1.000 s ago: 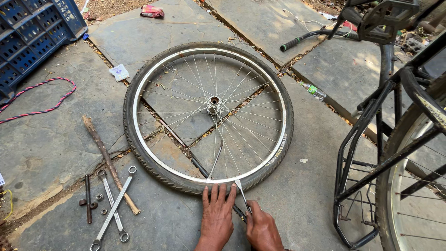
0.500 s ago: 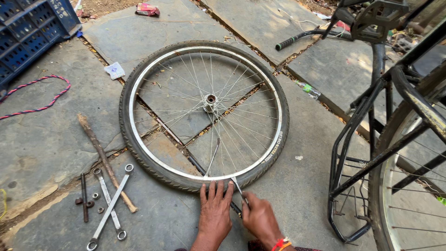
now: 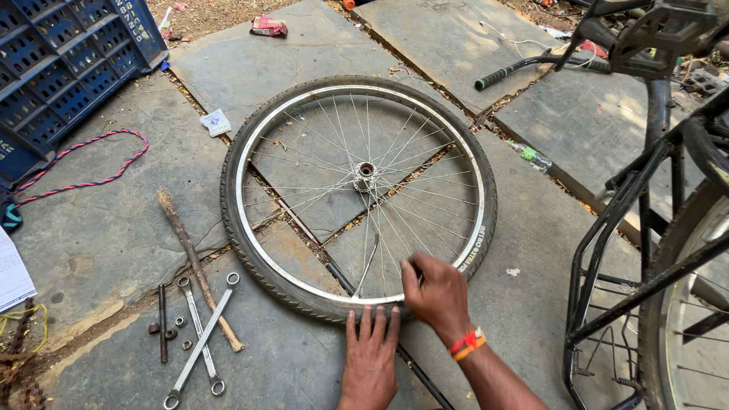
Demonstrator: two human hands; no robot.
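A bicycle wheel point(image 3: 358, 197) lies flat on the stone paving point(image 3: 106, 235). At its near edge, the left hand point(image 3: 370, 357) rests on the ground just before the tyre, and the right hand point(image 3: 435, 292) sits on the rim beside it. Two spanners point(image 3: 199, 338) and a wooden stick point(image 3: 197, 267) lie left of the wheel. A crate point(image 3: 64, 64) stands far left behind them; a bicycle frame point(image 3: 653, 220) stands at the right.
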